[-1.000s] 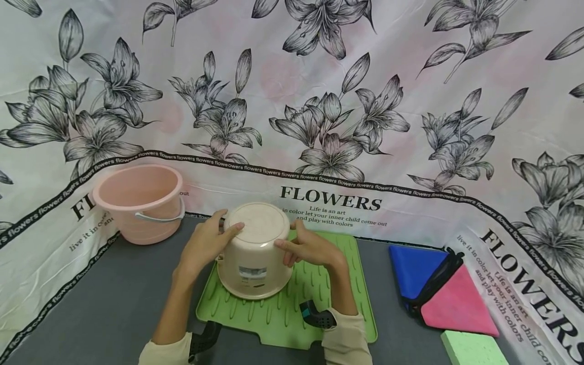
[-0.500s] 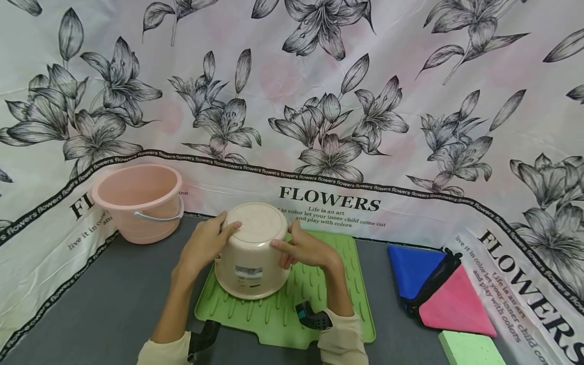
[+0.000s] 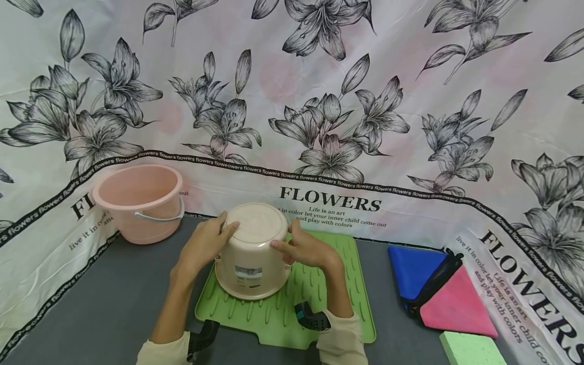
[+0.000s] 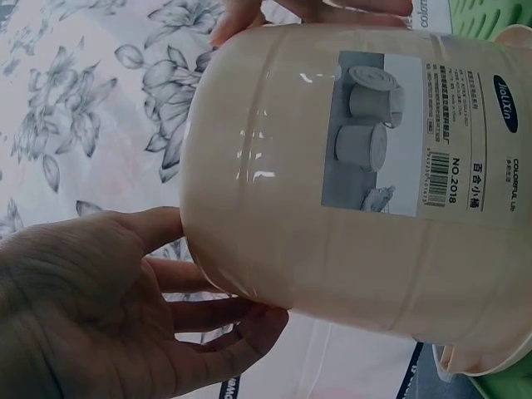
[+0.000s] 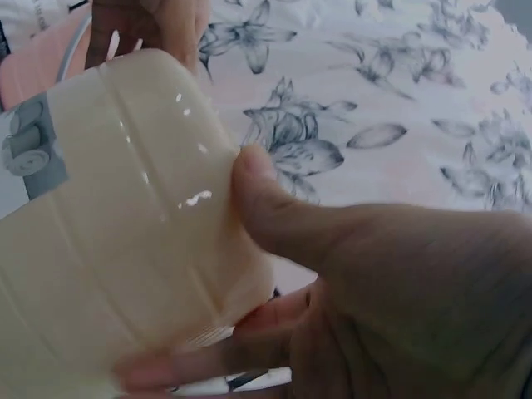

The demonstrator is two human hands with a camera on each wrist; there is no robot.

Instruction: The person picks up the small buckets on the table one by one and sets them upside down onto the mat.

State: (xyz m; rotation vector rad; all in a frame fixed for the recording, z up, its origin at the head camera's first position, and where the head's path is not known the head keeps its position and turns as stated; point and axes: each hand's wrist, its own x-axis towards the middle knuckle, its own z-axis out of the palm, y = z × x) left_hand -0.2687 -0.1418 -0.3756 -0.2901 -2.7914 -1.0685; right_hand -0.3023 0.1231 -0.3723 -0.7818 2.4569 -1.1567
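A cream bucket [image 3: 253,253] stands upside down on a green ridged mat [image 3: 328,309], its base facing up and its wide rim at the mat. The label [image 4: 416,137] on its wall faces me. My left hand [image 3: 205,241] holds the base end from the left, thumb on top and fingers along the far side. From the right, my right hand [image 3: 312,248] grips the same end, its thumb at the base edge and its fingers [image 5: 199,366] on the wall. In the left wrist view, the ear for the handle [image 4: 478,353] shows at the rim.
Back left, a pink bucket [image 3: 148,228] stands upright with its pale handle hanging down. To the right lie a blue and pink fabric piece with black trim [image 3: 456,304] and a light green block [image 3: 474,350]. A flowered sheet [image 3: 328,121] rises behind the dark table [image 3: 114,304].
The cream bucket has shifted slightly to the left on the mat, both hands going along with it. Over the last half second it has hardly moved.
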